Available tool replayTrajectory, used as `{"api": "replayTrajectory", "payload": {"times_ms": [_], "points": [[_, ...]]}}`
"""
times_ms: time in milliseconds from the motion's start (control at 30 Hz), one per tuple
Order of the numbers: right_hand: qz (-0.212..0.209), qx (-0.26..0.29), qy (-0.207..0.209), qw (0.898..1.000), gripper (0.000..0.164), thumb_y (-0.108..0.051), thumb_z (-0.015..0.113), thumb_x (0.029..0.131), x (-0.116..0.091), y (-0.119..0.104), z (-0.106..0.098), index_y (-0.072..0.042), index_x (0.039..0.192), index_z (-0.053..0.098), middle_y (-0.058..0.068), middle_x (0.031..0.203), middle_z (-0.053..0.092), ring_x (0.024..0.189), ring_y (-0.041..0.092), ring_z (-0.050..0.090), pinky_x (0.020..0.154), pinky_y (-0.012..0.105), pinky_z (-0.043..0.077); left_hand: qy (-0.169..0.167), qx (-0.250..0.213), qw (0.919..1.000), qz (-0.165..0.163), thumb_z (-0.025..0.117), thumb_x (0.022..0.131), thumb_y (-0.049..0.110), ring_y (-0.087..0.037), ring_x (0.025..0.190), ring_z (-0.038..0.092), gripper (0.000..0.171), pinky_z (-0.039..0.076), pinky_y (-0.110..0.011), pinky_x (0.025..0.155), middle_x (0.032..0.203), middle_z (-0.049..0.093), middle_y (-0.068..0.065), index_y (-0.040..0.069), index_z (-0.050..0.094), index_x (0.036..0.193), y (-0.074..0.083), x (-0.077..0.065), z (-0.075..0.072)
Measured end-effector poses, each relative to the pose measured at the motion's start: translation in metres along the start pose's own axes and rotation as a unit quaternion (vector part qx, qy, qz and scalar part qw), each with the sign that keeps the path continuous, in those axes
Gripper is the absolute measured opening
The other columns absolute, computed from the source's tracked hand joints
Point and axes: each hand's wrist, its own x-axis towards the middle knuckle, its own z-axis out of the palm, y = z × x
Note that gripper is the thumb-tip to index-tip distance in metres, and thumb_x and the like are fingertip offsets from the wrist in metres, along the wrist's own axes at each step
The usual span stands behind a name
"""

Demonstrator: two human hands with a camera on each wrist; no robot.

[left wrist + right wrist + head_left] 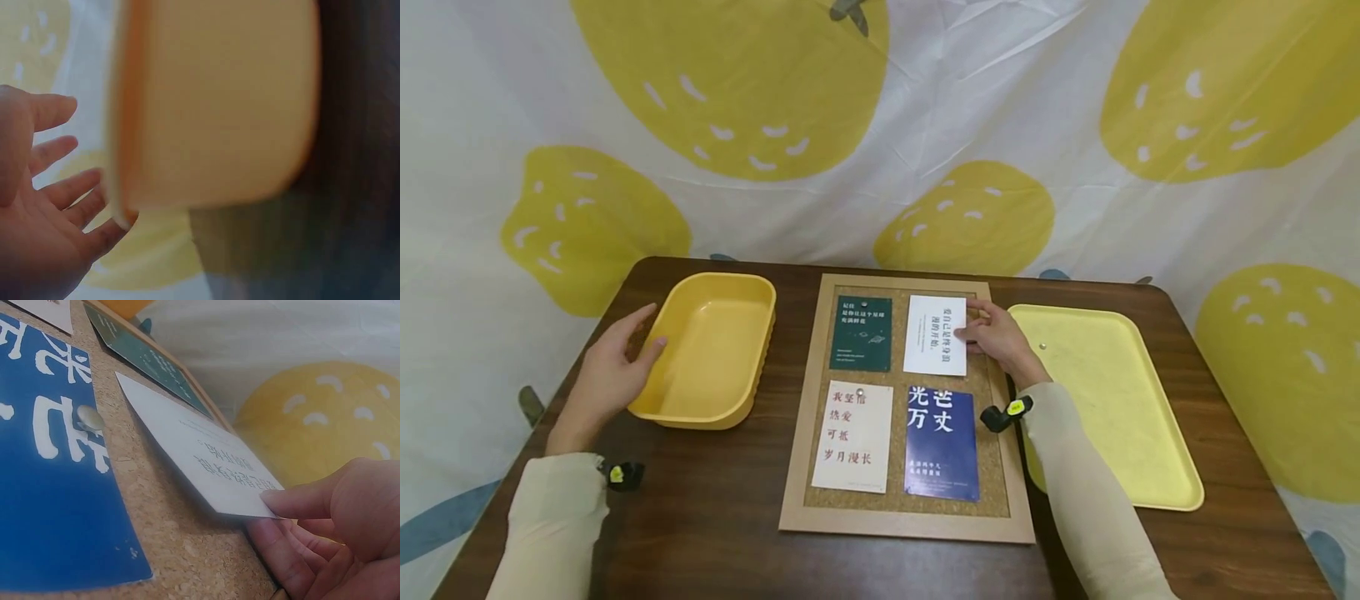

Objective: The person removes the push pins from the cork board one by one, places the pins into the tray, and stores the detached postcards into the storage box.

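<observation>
My right hand (1000, 337) pinches the right edge of a white card (931, 333) between thumb and fingers. In the right wrist view the card (187, 440) tilts, its held edge raised over the cork board (898, 379). A green card (861, 337), a cream card (852, 450) and a blue card (942, 458) lie on the same board. A round metal thumbtack (89, 417) sits at the top of the blue one. My left hand (613, 367), fingers spread and holding nothing, hovers at the left rim of a deep yellow bin (707, 350).
To the right of the board lies a shallow pale yellow tray (1112, 417), with one small thumbtack (1042, 346) in it. Everything stands on a dark wooden table (715, 517). A lemon-print cloth (820, 217) hangs behind the table's back edge.
</observation>
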Motion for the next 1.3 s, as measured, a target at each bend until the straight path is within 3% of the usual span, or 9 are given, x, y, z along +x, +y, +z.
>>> {"api": "replayTrajectory", "payload": {"times_ms": [100, 233, 300, 400, 800, 1033, 1300], "points": [[-0.002, 0.002, 0.000, 1.000, 0.068, -0.006, 0.069, 0.090, 0.000, -0.001, 0.000, -0.011, 0.152, 0.039, 0.014, 0.103, 0.060, 0.087, 0.019, 0.063, 0.069, 0.023, 0.058, -0.030, -0.019, 0.9984, -0.045, 0.049, 0.104, 0.034, -0.053, 0.133, 0.036, 0.062, 0.037, -0.070, 0.100, 0.153, 0.033, -0.030, 0.008, 0.030, 0.156, -0.013, -0.002, 0.000], [0.000, 0.003, 0.000, 1.000, 0.068, -0.006, 0.069, 0.090, 0.000, -0.001, 0.000, -0.011, 0.151, 0.039, 0.014, 0.104, 0.061, 0.087, 0.018, 0.063, 0.068, 0.022, 0.057, -0.114, -0.058, 0.9869, -0.099, 0.042, 0.105, 0.043, -0.054, 0.142, 0.023, 0.068, 0.028, -0.072, 0.106, 0.161, 0.018, -0.027, 0.015, 0.014, 0.160, -0.026, -0.001, 0.002], [0.003, 0.004, 0.000, 1.000, 0.068, -0.006, 0.069, 0.090, 0.000, -0.001, 0.000, -0.011, 0.151, 0.039, 0.014, 0.105, 0.061, 0.088, 0.018, 0.063, 0.068, 0.022, 0.057, -0.154, -0.080, 0.9786, -0.111, 0.039, 0.106, 0.044, -0.051, 0.146, 0.013, 0.068, 0.021, -0.071, 0.111, 0.164, 0.008, -0.022, 0.020, 0.006, 0.161, -0.031, -0.001, 0.003], [0.004, 0.001, -0.001, 1.000, 0.068, -0.007, 0.068, 0.091, 0.000, -0.001, 0.000, -0.011, 0.152, 0.039, 0.014, 0.106, 0.060, 0.088, 0.019, 0.063, 0.068, 0.022, 0.057, -0.184, -0.106, 0.9707, -0.112, 0.036, 0.107, 0.042, -0.045, 0.150, 0.000, 0.066, 0.009, -0.068, 0.115, 0.166, -0.002, -0.014, 0.024, 0.001, 0.160, -0.036, 0.000, 0.005], [-0.004, 0.016, -0.001, 1.000, 0.068, -0.004, 0.068, 0.091, -0.001, 0.000, 0.000, -0.010, 0.152, 0.038, 0.015, 0.105, 0.060, 0.088, 0.019, 0.063, 0.068, 0.022, 0.057, -0.192, -0.138, 0.9658, -0.106, 0.024, 0.109, 0.023, -0.037, 0.151, -0.011, 0.058, 0.000, -0.065, 0.118, 0.165, -0.013, -0.001, 0.028, -0.006, 0.158, -0.042, 0.001, 0.009], [-0.012, 0.024, -0.002, 1.000, 0.068, -0.004, 0.067, 0.092, -0.002, 0.001, -0.001, -0.012, 0.153, 0.037, 0.015, 0.107, 0.059, 0.087, 0.018, 0.064, 0.067, 0.024, 0.058, -0.187, -0.149, 0.9661, -0.097, 0.024, 0.108, 0.021, -0.035, 0.151, -0.011, 0.057, -0.001, -0.063, 0.118, 0.165, -0.012, -0.001, 0.027, -0.004, 0.158, -0.043, 0.001, 0.009], [-0.038, 0.052, 0.002, 0.998, 0.066, -0.003, 0.065, 0.093, -0.005, -0.002, -0.007, -0.012, 0.153, 0.037, 0.011, 0.102, 0.058, 0.076, 0.012, 0.064, 0.061, 0.023, 0.056, -0.183, -0.158, 0.9638, -0.111, 0.023, 0.109, 0.022, -0.034, 0.151, -0.012, 0.057, -0.002, -0.063, 0.118, 0.165, -0.011, 0.001, 0.029, -0.004, 0.158, -0.042, 0.000, 0.010]]}}
